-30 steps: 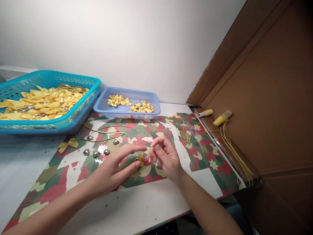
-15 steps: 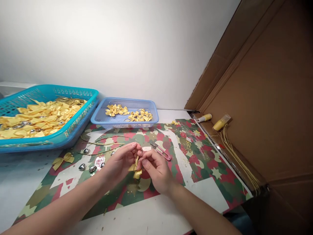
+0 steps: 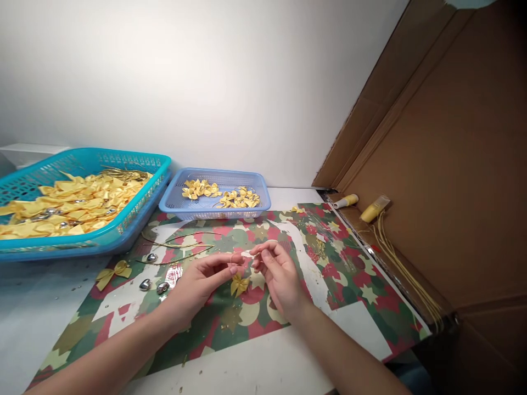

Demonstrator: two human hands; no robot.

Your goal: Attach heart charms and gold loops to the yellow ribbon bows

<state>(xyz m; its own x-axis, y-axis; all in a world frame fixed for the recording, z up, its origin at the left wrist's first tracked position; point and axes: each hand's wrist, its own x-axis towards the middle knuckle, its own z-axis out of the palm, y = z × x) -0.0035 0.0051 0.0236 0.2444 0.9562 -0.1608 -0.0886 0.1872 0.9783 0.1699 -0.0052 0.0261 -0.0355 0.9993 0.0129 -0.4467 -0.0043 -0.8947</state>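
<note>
My left hand (image 3: 206, 282) pinches a thin gold cord, seen faintly as a small loop (image 3: 234, 255) at the fingertips. Close beside it, my right hand (image 3: 280, 274) has its thumb and fingers pinched together on the same cord. A small yellow ribbon bow (image 3: 240, 285) shows just below and between the hands; whether it hangs from the cord or rests on the sheet, I cannot tell. Silver heart-shaped beads (image 3: 145, 285) and several loose gold cords (image 3: 181, 244) lie left of my hands. Another yellow bow (image 3: 113, 274) lies farther left.
A turquoise basket (image 3: 123, 224) heaped with yellow bows stands at left. Behind my hands, a blue basket (image 3: 173, 206) holds two bow clusters. Patterned paper (image 3: 349, 258) covers the table. At right are a cardboard wall (image 3: 432, 164), two yellow-and-white tubes (image 3: 374, 208) and hanging cords (image 3: 405, 274).
My hands have drawn slightly apart, the right one moving right and now covering the pink-handled thread snips. The bow between them has come into fuller view.
</note>
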